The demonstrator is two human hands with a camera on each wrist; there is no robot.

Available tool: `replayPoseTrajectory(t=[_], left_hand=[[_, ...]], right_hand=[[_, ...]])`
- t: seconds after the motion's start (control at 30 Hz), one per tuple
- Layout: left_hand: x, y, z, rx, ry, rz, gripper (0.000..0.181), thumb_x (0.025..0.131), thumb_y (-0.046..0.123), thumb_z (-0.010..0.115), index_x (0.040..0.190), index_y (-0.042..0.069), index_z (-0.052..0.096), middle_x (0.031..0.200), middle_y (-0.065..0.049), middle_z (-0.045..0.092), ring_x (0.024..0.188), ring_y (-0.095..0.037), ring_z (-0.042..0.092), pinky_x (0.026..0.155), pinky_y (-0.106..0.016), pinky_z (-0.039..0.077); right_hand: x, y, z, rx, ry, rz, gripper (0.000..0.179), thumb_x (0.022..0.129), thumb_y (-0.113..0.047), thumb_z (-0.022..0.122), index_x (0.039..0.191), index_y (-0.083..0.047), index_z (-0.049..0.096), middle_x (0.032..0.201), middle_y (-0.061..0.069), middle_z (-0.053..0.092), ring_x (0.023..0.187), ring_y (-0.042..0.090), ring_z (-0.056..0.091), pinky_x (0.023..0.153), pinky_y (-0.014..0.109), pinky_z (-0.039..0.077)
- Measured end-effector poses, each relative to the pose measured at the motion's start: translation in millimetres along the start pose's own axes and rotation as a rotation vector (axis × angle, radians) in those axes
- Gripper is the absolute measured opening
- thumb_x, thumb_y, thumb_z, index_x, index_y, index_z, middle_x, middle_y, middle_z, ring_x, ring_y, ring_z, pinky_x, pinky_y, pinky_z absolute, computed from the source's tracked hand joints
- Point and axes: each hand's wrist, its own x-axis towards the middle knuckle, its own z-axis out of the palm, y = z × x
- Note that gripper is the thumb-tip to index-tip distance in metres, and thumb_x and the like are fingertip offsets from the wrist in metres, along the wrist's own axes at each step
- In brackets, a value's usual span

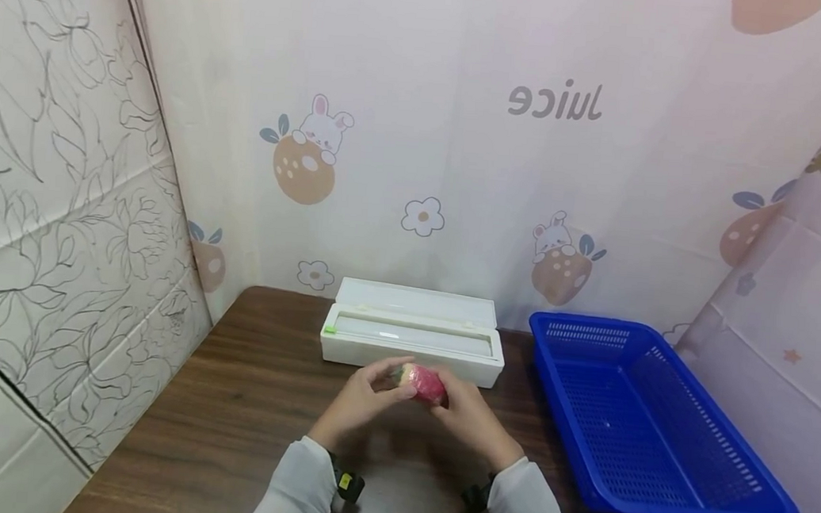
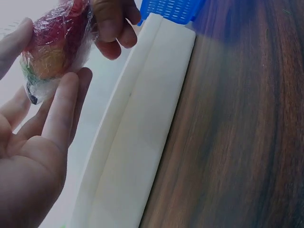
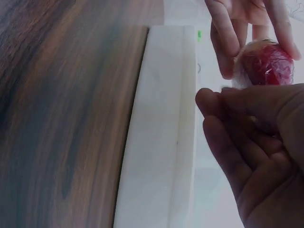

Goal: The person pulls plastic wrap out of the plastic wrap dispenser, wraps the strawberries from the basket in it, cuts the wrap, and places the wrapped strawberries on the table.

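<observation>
A red fruit-like piece [image 1: 425, 383], yellow and green toward one end, is wrapped tightly in crinkled clear plastic film. It is held up between both hands, in front of the long white box [image 1: 410, 361]. My left hand [image 1: 363, 400] grips its yellow-green end, thumb on one side and fingers on the other, as the left wrist view shows. At the red end, my right hand [image 1: 472, 421] holds on with curled fingers. The right wrist view shows that thumb and forefinger pinched together beside the wrapped piece [image 3: 270, 64], partly covering it.
The white box's lid [image 1: 418, 301] stands raised at the back, with a pale strip showing in its long opening. To the right is a blue perforated basket [image 1: 562, 434]. Patterned cloth hangs behind the brown wooden table [image 1: 229, 403] and along both sides.
</observation>
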Motion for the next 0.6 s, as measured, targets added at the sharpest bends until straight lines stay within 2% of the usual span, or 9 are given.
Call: replayPoseTrajectory(t=[0.23,0.33,0.4,0.5,0.6], left_hand=[[-6.8,16.2,-1.7,-0.052,-0.012,-0.017,0.051,0.085,0.023,0.068,0.132,0.011,0.051,0.129,-0.009,0.055,0.112,-0.021,0.054,0.095,-0.045,0.048],[-10.7,24.7,-2.4,-0.03,-0.017,-0.032,0.049,0.085,0.021,0.068,0.131,0.013,0.052,0.127,-0.01,0.055,0.109,-0.022,0.055,0.092,-0.044,0.05],[-12.2,27.0,-2.8,-0.006,-0.015,-0.039,0.048,0.085,0.022,0.069,0.129,0.014,0.052,0.124,-0.01,0.057,0.106,-0.021,0.057,0.09,-0.043,0.051],[-13.1,23.4,-3.5,0.02,-0.02,-0.059,0.05,0.082,0.025,0.071,0.128,0.014,0.053,0.121,-0.008,0.058,0.103,-0.02,0.058,0.089,-0.046,0.051],[-11.2,10.8,-4.7,0.071,-0.039,-0.074,0.054,0.08,0.033,0.072,0.127,0.015,0.053,0.119,-0.004,0.06,0.103,-0.017,0.057,0.09,-0.048,0.05]], right_hand=[[0.6,1.5,2.1,-0.066,0.036,0.008,0.036,0.079,-0.004,0.07,0.114,-0.011,0.062,0.099,0.003,0.07,0.082,0.006,0.058,0.074,0.037,0.057],[0.3,0.3,1.5,-0.05,0.017,0.017,0.038,0.078,-0.004,0.07,0.114,-0.011,0.061,0.097,0.002,0.069,0.077,0.006,0.056,0.07,0.034,0.057],[-0.3,-0.8,0.7,-0.008,-0.023,0.029,0.042,0.078,-0.007,0.071,0.118,-0.011,0.058,0.1,0.002,0.068,0.08,0.006,0.056,0.071,0.033,0.056],[-3.0,-1.3,-0.6,0.064,-0.094,0.06,0.049,0.079,-0.013,0.072,0.124,-0.013,0.052,0.107,0.001,0.064,0.085,0.006,0.056,0.074,0.032,0.056],[-5.8,0.8,-0.6,0.088,-0.132,0.069,0.049,0.079,-0.017,0.073,0.124,-0.014,0.052,0.11,-0.001,0.062,0.091,0.006,0.057,0.078,0.033,0.056]])
